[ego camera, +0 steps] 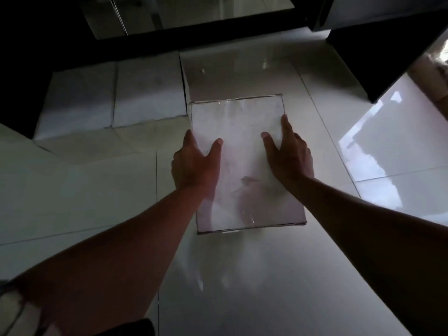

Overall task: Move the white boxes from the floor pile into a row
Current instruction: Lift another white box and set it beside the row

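Glossy tiled floor (266, 275) lies beneath a white box (242, 166); left hand (194, 163) and right hand (288, 156) clasp its sides, thumbs on top.

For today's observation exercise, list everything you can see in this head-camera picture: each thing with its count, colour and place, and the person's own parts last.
held white box: one, white with taped edges, centre, gripped at both sides.
row of white boxes: two clearly seen side by side, white, left of centre along the dark base; a third, larger one seems to sit behind the held box.
tiled floor: one, pale glossy tiles, all across the lower view, bright reflection at right.
dark furniture: black, along the top and upper right.
glass panel: one, reflective, top centre.
left hand: one, on the box's left side, thumb on top.
right hand: one, on the box's right side, thumb on top.
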A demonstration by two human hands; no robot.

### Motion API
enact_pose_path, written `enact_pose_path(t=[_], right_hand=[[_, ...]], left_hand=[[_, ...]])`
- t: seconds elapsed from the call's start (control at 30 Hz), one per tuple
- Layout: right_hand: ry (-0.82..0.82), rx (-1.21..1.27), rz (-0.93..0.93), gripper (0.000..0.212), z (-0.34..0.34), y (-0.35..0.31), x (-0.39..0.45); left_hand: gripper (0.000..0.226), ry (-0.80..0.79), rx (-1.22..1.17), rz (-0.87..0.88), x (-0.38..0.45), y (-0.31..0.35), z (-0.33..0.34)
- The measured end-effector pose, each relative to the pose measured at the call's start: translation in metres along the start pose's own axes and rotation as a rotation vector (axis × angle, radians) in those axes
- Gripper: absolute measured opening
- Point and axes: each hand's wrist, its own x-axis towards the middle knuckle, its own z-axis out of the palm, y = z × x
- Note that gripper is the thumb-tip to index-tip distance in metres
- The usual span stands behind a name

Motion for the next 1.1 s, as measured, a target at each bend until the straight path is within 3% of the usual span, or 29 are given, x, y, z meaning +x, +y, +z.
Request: enact_pose_path(t=[0.2,0.5,0.6,0.7,0.77,0.97,1.1], right_hand=[[-0.066,-0.007,0.022,0.068,0.015,0.023,0.003],[-0.149,0.018,-0.021,0.065,0.029,0.034,0.005],[-0.158,-0.028,-0.147,0.062,0.032,0.039,-0.001],[-0.202,-0.172,-0.517,0.058,0.027,0.049,-0.014],[-0.282,-0.23,-0.697,0.064,0.021,0.054,-0.025],[-0.426,-0.316,-0.805,0.108,0.005,0.062,-0.041],[-0.479,-0.428,-0.828,0.127,0.006,0.068,-0.044]], left_hand=[[0.074,-0.118,-0.029,-0.074,-0.013,-0.011,0.027],[0.082,-0.228,-0.036,-0.015,-0.009,-0.025,0.045],[0.077,-0.236,0.081,0.23,-0.013,-0.03,0.042],[0.075,-0.319,0.255,0.775,-0.013,-0.035,0.032],[0.086,-0.471,0.375,0.986,-0.014,-0.039,0.025],[0.131,-0.641,0.53,1.049,-0.021,-0.049,0.013],[0.137,-0.629,0.538,1.07,-0.021,-0.055,0.011]])
